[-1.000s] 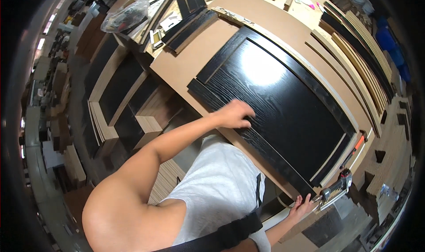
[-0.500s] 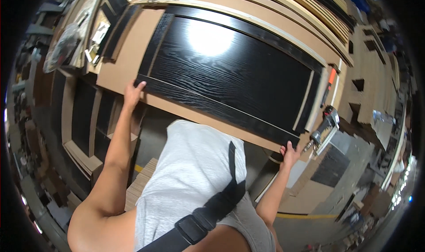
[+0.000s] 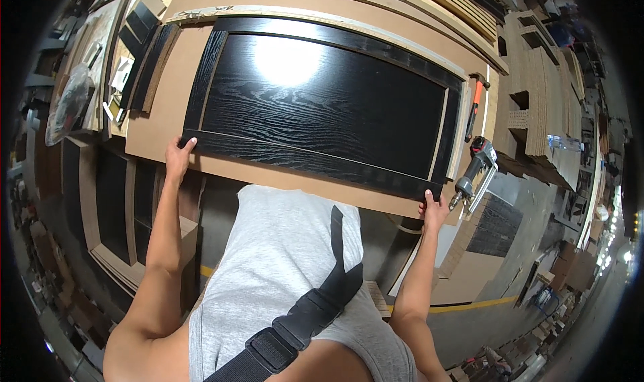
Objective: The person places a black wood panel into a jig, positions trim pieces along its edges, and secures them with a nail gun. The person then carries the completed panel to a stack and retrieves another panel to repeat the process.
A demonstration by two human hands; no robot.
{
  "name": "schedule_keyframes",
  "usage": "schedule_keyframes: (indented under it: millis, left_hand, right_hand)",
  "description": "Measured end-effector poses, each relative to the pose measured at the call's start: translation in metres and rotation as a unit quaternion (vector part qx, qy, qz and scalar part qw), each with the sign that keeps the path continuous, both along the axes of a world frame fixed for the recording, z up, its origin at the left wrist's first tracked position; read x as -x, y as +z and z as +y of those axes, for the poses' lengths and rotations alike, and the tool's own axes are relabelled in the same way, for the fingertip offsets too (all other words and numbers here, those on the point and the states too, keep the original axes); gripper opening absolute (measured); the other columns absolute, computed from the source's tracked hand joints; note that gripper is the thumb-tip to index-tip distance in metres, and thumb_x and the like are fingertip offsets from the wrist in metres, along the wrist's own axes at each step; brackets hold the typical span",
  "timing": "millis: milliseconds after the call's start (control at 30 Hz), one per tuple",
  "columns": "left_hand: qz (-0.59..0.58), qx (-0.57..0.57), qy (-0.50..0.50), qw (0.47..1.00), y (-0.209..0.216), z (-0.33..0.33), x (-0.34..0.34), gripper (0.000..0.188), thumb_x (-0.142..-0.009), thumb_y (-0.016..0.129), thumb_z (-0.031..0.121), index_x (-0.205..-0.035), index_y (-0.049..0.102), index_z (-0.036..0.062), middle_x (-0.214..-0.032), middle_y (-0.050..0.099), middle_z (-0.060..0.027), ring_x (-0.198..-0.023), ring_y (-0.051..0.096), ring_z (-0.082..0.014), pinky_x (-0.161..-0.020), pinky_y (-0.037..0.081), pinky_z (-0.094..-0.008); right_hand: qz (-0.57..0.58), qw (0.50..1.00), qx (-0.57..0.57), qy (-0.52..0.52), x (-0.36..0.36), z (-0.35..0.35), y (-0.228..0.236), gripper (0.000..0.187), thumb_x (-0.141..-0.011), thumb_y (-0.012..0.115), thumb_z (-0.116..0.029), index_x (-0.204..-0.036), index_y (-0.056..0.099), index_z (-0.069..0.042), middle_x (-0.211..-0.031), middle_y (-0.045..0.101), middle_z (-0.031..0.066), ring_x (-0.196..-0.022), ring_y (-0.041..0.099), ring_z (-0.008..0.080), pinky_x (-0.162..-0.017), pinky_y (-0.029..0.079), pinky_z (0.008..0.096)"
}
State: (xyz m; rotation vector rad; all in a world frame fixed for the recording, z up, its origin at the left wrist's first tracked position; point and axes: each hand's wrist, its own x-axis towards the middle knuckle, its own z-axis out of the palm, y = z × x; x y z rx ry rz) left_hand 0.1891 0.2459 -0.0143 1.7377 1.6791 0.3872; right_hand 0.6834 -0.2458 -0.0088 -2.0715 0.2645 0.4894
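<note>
A black wood-grain cabinet door (image 3: 322, 114) lies flat on the brown work surface (image 3: 151, 137), its raised frame around a recessed panel, with a bright glare on it. My left hand (image 3: 178, 158) grips its near left corner, thumb on top and fingers hidden underneath. At the near right corner, my right hand (image 3: 435, 211) holds the frame the same way, thumb over the upper face. Pale narrow gaps show along some joints between frame and panel. A light strip (image 3: 376, 32) runs along the door's far edge.
Right of the door lie a hammer (image 3: 475, 103) with an orange handle and a pneumatic nail gun (image 3: 475, 171). Long wood strips (image 3: 429, 20) line the far side. Black offcuts (image 3: 149, 67) sit at the left, and stacked brown boards (image 3: 547, 107) stand at the right.
The view has turned slightly, so the table and door appear farther left and more level. Both hands keep their hold on the door's near corners.
</note>
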Motion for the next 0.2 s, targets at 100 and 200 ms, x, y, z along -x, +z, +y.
schedule_keyframes:
  millis: [100, 200]
  left_hand:
    - [-0.007, 0.045, -0.004, 0.999, 0.0030, 0.0024, 0.0027, 0.057, -0.087, 0.077, 0.031, -0.123, 0.062, -0.0102, -0.112, 0.071, -0.0227, -0.106, 0.067, -0.0301, -0.096, 0.049, -0.0375]
    - [-0.041, 0.067, -0.010, 0.997, 0.0034, 0.0062, 0.0032, 0.055, -0.088, 0.077, 0.030, -0.124, 0.063, -0.0095, -0.111, 0.071, -0.0221, -0.105, 0.067, -0.0296, -0.096, 0.049, -0.0369]
  right_hand:
    - [-0.009, 0.999, -0.027, 0.015, -0.0026, -0.0017, -0.0044, 0.023, -0.092, 0.076, -0.024, -0.101, 0.065, -0.005, -0.065, 0.059, 0.0010, -0.052, 0.058, 0.0104, -0.043, 0.044, 0.0236]
    - [-0.001, 1.000, -0.001, 0.026, -0.0043, -0.0037, -0.0061, 0.022, -0.092, 0.075, -0.022, -0.102, 0.067, -0.005, -0.066, 0.059, 0.0004, -0.053, 0.058, 0.0108, -0.045, 0.046, 0.0244]
